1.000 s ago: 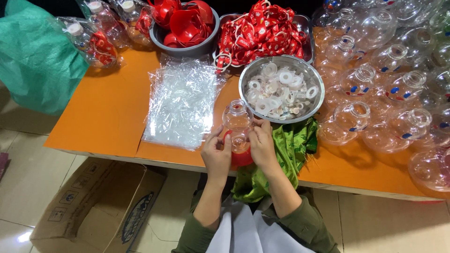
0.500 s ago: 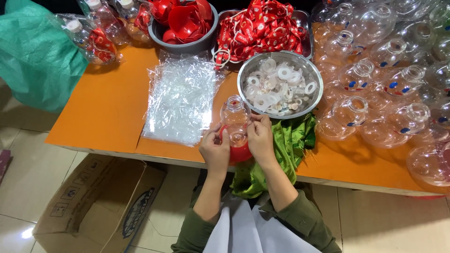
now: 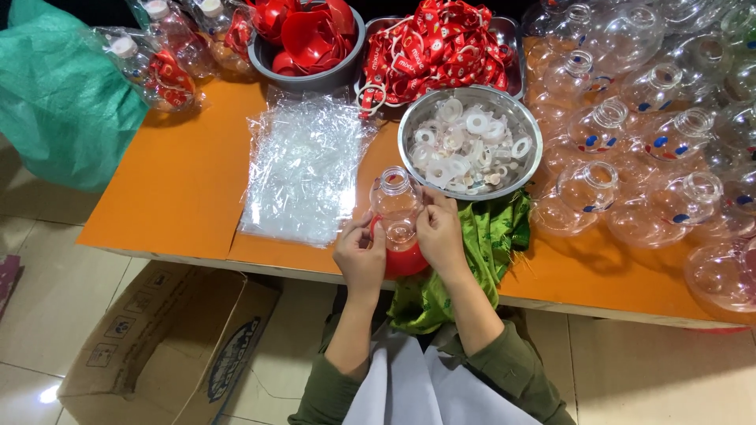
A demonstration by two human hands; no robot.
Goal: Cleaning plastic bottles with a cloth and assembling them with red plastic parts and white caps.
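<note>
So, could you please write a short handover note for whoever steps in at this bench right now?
Left hand: holding the clear plastic bottle from the left, fingers by its red base.
Right hand: on the bottle's right side, fingertips near the neck.
Around them: steel bowl of white rings just beyond, clear plastic bags to the left, green cloth under the right wrist, grey bowl of red bases and tray of red straps at the back.
Done: the bottle in hand has a red base on.
Left: many clear bottles on the right show no red base.

Brown cardboard box on floor
</note>
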